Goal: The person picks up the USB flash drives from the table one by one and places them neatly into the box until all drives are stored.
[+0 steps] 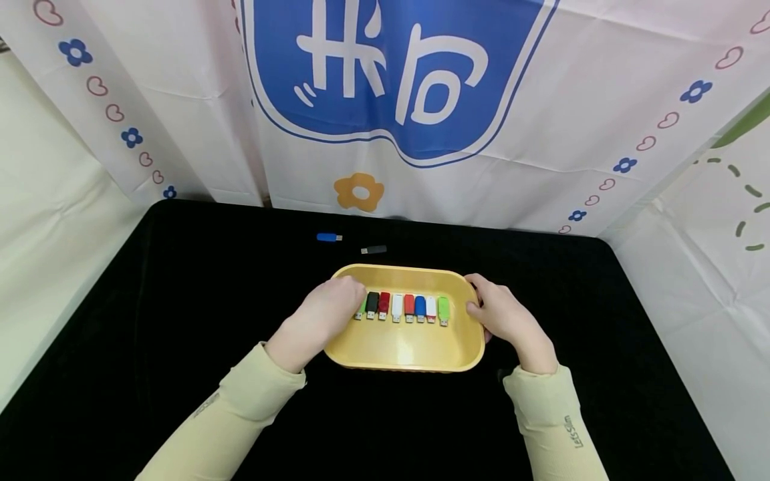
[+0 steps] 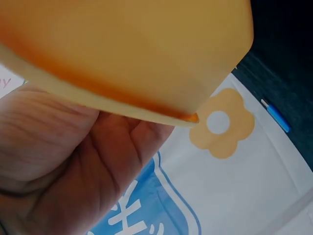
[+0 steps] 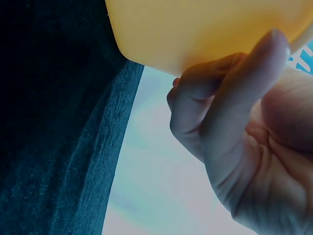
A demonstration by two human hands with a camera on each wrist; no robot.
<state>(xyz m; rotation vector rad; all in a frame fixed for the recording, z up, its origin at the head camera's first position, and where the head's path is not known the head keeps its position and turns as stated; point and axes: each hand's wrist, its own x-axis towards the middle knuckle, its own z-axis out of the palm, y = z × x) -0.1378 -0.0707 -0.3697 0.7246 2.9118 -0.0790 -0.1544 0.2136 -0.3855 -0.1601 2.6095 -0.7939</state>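
Both hands are at a yellow plastic bin [image 1: 400, 351], one at each short end. Its left rim is in the grip of my left hand [image 1: 329, 308], whose fingertips are hidden behind the rim in the left wrist view. My right hand [image 1: 502, 312] holds the right rim, thumb at the top edge and fingers against the outer wall [image 3: 195, 29]. Inside the bin, several USB sticks lie side by side in a row, among them a black one [image 1: 373, 302], a red one [image 1: 409, 304], a blue one [image 1: 420, 306] and a light green one [image 1: 443, 307]. My left hand partly covers the leftmost green stick [image 1: 362, 307].
Beyond the bin, a blue USB stick [image 1: 327, 237] and a dark grey USB stick [image 1: 376, 249] lie on the black tablecloth [image 1: 240, 254]. A white printed curtain [image 1: 577, 120] hangs along the table's far edge, with pale cloth at both sides.
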